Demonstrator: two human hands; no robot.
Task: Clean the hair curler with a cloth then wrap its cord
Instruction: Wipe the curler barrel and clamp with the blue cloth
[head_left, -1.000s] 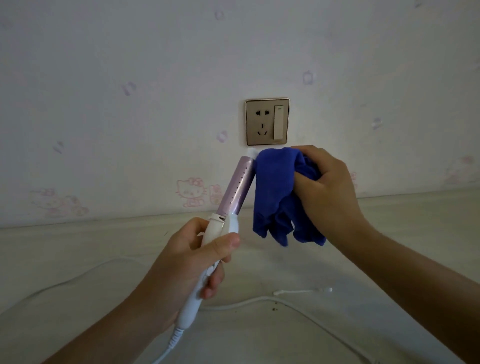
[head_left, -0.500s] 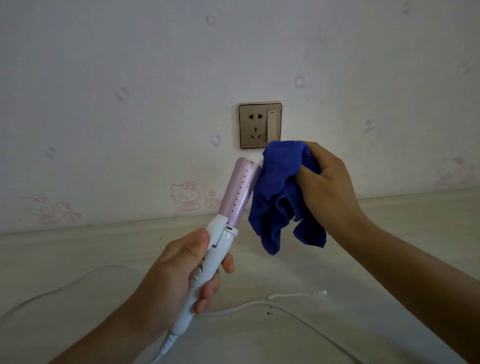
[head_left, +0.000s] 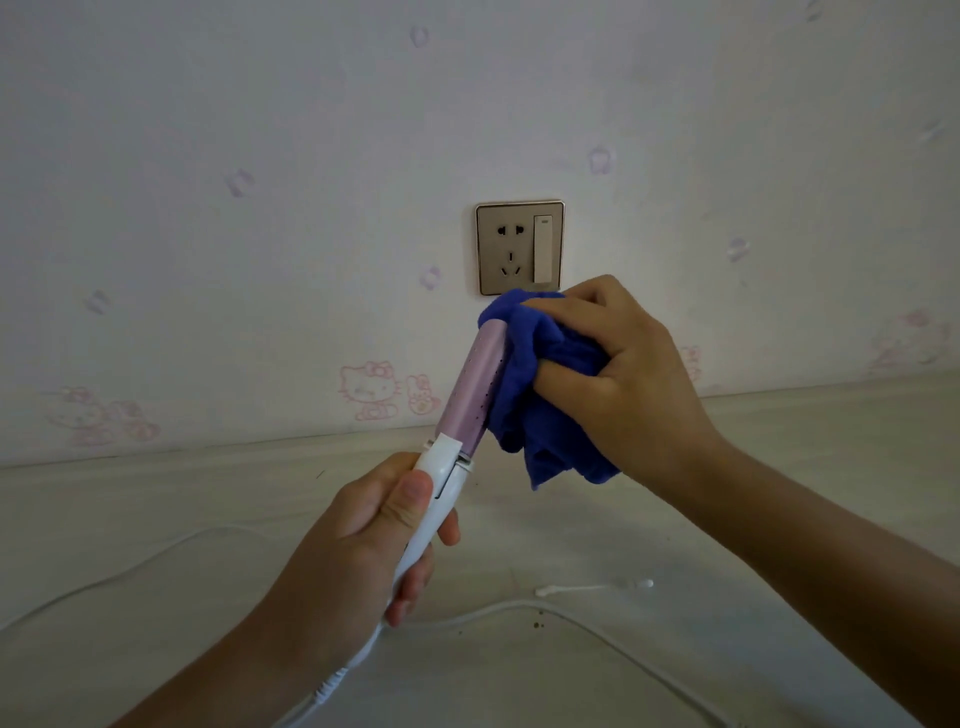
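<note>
My left hand (head_left: 363, 540) grips the white handle of the hair curler (head_left: 475, 395), which points up and to the right with its lilac barrel showing. My right hand (head_left: 618, 379) holds a bunched blue cloth (head_left: 535, 415) pressed against the right side and over the tip of the barrel. The curler's white cord (head_left: 597, 629) leaves the handle's lower end and lies loose across the pale surface, looping left and right. The tip of the barrel is hidden by the cloth.
A wall socket with a switch (head_left: 519, 248) sits on the wall just above the cloth. A white cotton swab (head_left: 592, 587) lies on the surface beyond the cord. The wall meets the surface along a ledge behind my hands.
My right hand has brought the cloth closer, so it now covers the barrel's tip and right side. My left hand has turned the curler slightly and shifted its grip on the handle.
</note>
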